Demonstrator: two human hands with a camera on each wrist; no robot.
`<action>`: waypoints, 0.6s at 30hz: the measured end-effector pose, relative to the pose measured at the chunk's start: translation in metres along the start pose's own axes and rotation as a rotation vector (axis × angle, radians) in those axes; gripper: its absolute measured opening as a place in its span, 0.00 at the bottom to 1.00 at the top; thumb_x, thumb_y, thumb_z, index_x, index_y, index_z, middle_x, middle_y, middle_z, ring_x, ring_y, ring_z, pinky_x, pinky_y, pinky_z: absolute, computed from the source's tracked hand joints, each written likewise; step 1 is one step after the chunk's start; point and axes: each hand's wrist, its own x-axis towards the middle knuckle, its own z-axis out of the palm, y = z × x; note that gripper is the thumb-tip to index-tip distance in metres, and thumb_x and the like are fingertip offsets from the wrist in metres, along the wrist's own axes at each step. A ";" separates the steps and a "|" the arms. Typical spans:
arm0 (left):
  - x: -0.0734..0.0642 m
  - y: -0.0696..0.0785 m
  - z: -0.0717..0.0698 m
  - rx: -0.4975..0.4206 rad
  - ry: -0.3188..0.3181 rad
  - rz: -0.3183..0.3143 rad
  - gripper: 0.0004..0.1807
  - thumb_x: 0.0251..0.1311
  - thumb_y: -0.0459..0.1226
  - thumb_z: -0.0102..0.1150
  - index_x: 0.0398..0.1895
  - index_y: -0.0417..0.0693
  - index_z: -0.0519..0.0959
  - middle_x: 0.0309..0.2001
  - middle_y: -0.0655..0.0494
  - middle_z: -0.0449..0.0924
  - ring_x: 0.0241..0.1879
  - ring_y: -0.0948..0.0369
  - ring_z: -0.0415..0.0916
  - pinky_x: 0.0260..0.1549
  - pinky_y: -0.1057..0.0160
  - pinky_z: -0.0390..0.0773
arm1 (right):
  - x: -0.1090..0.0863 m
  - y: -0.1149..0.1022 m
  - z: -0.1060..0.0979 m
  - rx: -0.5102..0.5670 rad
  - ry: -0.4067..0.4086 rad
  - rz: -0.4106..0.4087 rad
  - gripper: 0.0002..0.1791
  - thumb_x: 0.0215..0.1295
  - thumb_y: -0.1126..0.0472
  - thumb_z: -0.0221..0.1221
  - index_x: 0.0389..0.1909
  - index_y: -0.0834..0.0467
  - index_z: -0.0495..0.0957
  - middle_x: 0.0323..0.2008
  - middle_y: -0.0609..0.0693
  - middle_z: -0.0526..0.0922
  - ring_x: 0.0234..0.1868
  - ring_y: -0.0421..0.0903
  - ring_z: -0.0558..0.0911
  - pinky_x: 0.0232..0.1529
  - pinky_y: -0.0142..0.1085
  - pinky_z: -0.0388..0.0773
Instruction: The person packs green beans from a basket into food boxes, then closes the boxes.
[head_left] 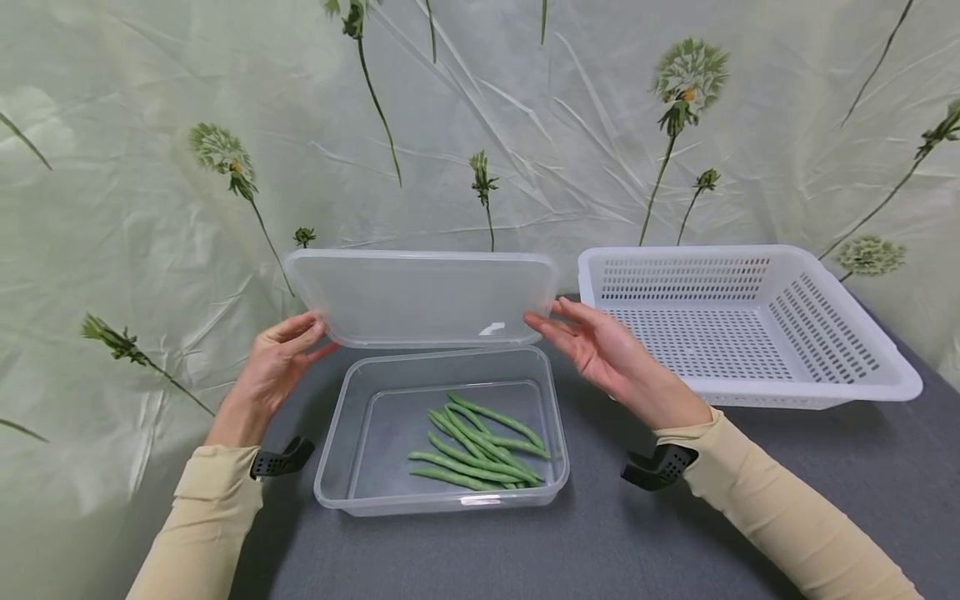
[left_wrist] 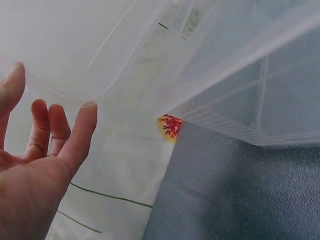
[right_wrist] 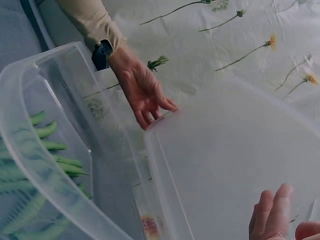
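Note:
A translucent plastic lid [head_left: 427, 296] is held tilted up above the far edge of a clear plastic container [head_left: 442, 502]. Several green beans [head_left: 480, 450] lie in the container, mostly toward its right side. My left hand [head_left: 273, 371] pinches the lid's lower left corner between thumb and fingers. At the opposite end, my right hand [head_left: 607, 354] grips the lid's right edge. In the left wrist view, the fingertips [left_wrist: 89, 106] meet the lid's rounded corner. The right wrist view shows both hands at the lid, with the right hand [right_wrist: 272, 215] partly cut off.
A white perforated plastic basket [head_left: 862, 390] stands to the right of the container, behind the right forearm. The dark grey tabletop [head_left: 420, 558] runs up to a pale, flower-printed sheet [head_left: 450, 108] at the back and left.

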 end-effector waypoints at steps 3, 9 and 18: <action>-0.003 0.000 0.001 0.029 -0.045 0.014 0.19 0.67 0.18 0.47 0.40 0.39 0.87 0.39 0.51 0.86 0.40 0.60 0.83 0.46 0.56 0.81 | 0.000 -0.001 -0.003 0.007 0.043 0.001 0.08 0.75 0.66 0.49 0.48 0.67 0.69 0.49 0.67 0.74 0.45 0.55 0.85 0.46 0.30 0.79; -0.011 0.004 0.002 0.179 -0.077 0.018 0.18 0.67 0.18 0.47 0.37 0.40 0.87 0.32 0.52 0.84 0.31 0.60 0.80 0.35 0.64 0.81 | 0.000 -0.001 -0.006 -0.049 0.071 0.004 0.09 0.74 0.68 0.50 0.46 0.70 0.75 0.40 0.65 0.78 0.35 0.50 0.87 0.40 0.26 0.80; -0.022 0.008 0.002 0.141 -0.091 -0.080 0.20 0.72 0.22 0.42 0.52 0.43 0.84 0.44 0.50 0.86 0.39 0.57 0.85 0.28 0.64 0.83 | 0.000 -0.001 -0.003 -0.159 0.069 0.024 0.10 0.74 0.71 0.48 0.53 0.68 0.70 0.36 0.60 0.83 0.32 0.43 0.86 0.29 0.23 0.79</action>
